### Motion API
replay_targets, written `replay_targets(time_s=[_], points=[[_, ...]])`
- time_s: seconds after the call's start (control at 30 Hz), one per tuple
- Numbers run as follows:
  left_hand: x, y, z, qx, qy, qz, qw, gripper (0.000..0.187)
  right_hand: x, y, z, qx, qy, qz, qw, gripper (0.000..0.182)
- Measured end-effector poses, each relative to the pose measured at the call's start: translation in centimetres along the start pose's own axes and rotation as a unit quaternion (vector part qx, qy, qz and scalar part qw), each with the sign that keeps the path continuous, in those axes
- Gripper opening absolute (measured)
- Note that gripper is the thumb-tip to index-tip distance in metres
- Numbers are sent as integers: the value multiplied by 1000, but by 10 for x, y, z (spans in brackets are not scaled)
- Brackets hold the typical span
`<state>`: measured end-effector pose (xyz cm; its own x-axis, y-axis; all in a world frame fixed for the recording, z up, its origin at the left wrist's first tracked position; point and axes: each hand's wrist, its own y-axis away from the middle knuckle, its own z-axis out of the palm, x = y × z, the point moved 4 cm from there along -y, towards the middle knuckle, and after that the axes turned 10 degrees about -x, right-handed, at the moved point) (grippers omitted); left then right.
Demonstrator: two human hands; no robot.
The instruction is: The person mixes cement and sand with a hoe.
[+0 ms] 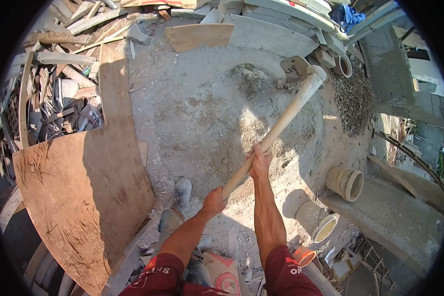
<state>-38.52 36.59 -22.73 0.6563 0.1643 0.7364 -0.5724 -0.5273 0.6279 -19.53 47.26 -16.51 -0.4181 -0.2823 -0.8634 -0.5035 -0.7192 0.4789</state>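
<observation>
Both hands grip the long wooden handle of a hoe (290, 114), which slants up and to the right. My left hand (213, 201) is wrapped round the handle near its lower end. Farther along, my right hand (260, 161) closes round it about midway. The hoe's head is at the upper right, its flat blade (295, 67) close over a grey, sandy heap (254, 81) on the dusty ground. Pale loose powder and rubble lie below the handle.
A large plywood sheet (118, 163) lies at the left beside scrap wood (64, 84). To the right stand dirty buckets (338, 182) and a gravel pile (352, 103). A printed cement bag (224, 276) sits near my feet. Stacked slabs (276, 34) line the back.
</observation>
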Motion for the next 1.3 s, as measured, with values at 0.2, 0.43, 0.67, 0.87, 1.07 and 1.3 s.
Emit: replay_targets(time_s=[0.2, 0.43, 0.67, 0.87, 1.07, 1.3], points=[[38, 12, -30, 56, -79, 76, 992, 24, -43, 27, -13, 19, -58, 2, 998, 25], [42, 88, -15, 111, -148, 117, 976, 22, -53, 109, -30, 22, -128, 22, 991, 21], [14, 224, -58, 46, -302, 200, 931, 20, -109, 230, -90, 118, -392, -116, 905, 31], [8, 287, -125, -110, -479, 194, 849, 22, -23, 342, -142, 223, -493, -29, 841, 32], [39, 287, -116, -286, -593, 225, 718, 23, 41, 559, -154, 372, -595, -89, 707, 26], [132, 291, 50, -394, -597, 485, 502, 23, 112, 742, -159, 499, -638, -269, 522, 16]])
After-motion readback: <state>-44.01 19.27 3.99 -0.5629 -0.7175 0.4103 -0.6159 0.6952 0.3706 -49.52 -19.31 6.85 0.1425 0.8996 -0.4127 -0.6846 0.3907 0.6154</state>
